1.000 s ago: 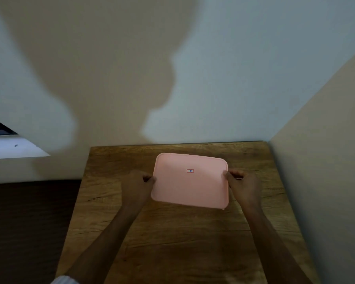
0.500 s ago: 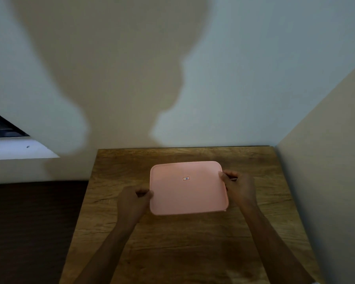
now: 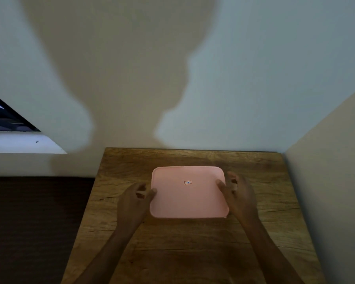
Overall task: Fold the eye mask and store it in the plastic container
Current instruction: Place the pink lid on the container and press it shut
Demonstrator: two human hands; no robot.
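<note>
The container (image 3: 189, 192) lay flat on the table (image 3: 193, 253) between the two hands, its pink lid (image 3: 184, 199) facing up and covering everything under it. A small sticker (image 3: 187, 182) sat on the lid, nearer the right hand than the left. No eye mask showed anywhere; whether it was under the lid could not be told.

The left hand (image 3: 134, 199) rested against the lid's left edge, thumb tip touching the rim, the other fingers loosely curled and apart from it. The right hand (image 3: 237, 193) stood at the right edge, fingers spread and half open, thumb at the rim near the far corner. Neither hand looked clamped on anything; both seemed merely in contact or just beside the edge, though the right fingers were blurred and a light grip could not be ruled out.

The container looked like thin moulded plastic: probably light, fairly stiff in the body, with a lid that would flex a little and snap on along the rim. Its smooth surface seemed likely to slide on the wood if pushed from one side only. The best hold appeared to be at the rounded corners, one hand steadying the body while the other peeled the lip upward. An eye mask, being soft cloth, would likely fold easily and need only gentle pinching.
</note>
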